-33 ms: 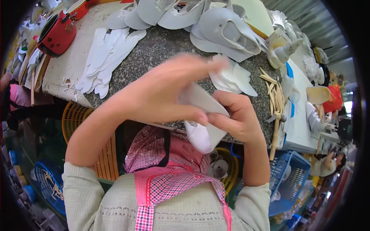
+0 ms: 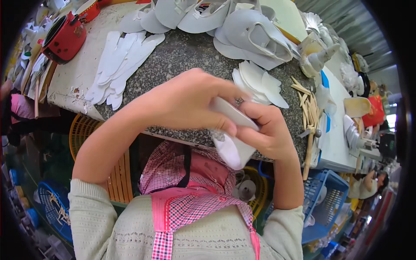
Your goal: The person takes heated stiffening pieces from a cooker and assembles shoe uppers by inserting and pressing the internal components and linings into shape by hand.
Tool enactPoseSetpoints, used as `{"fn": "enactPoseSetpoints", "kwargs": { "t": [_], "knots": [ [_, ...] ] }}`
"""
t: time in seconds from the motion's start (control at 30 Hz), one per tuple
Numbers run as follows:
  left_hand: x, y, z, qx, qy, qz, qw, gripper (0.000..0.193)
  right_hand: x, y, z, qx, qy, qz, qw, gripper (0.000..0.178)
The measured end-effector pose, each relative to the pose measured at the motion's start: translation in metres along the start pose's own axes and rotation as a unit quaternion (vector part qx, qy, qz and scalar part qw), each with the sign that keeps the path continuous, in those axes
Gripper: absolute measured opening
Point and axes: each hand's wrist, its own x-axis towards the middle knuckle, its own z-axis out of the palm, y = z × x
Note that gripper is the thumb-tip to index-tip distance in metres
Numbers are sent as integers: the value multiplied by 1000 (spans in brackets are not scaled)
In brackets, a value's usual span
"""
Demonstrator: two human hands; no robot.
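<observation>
Centre of the dial, a curved white piece (image 2: 234,151) is held up at the near edge of the speckled bench (image 2: 175,54)! The right hand (image 2: 266,128) has its grip firmly on it, pinching between thumb and fingers. The left hand (image 2: 186,99) arches around its 10 o'clock side, fingertips blurred, so I can't tell whether that grip is closed. White strips (image 2: 115,65) lie at 10 o'clock, petal-shaped pieces (image 2: 260,84) at 1, wooden sticks (image 2: 308,108) at 2
</observation>
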Motion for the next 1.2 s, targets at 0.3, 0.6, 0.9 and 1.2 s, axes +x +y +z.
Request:
{"fn": "enactPoseSetpoints", "kwargs": {
  "t": [0.3, 0.6, 0.9, 1.2],
  "knots": [
    [-11, -36, 58, -284, -29, -141, 948, 15, -155, 22, -15, -207, 119, 149, 960, 26],
    [20, -78, 32, -187, 118, -147, 964, 20, -244, 143, 48, -242, -47, 385, 889, 49],
    [117, -104, 2, 94, 294, 24, 951, 20, 101, 85, -59, -376, 355, -111, 848, 26],
    [224, -86, 0, 307, 155, 208, 916, 21, 127, 92, -169, -259, 511, -82, 816, 22]
  ]
}}
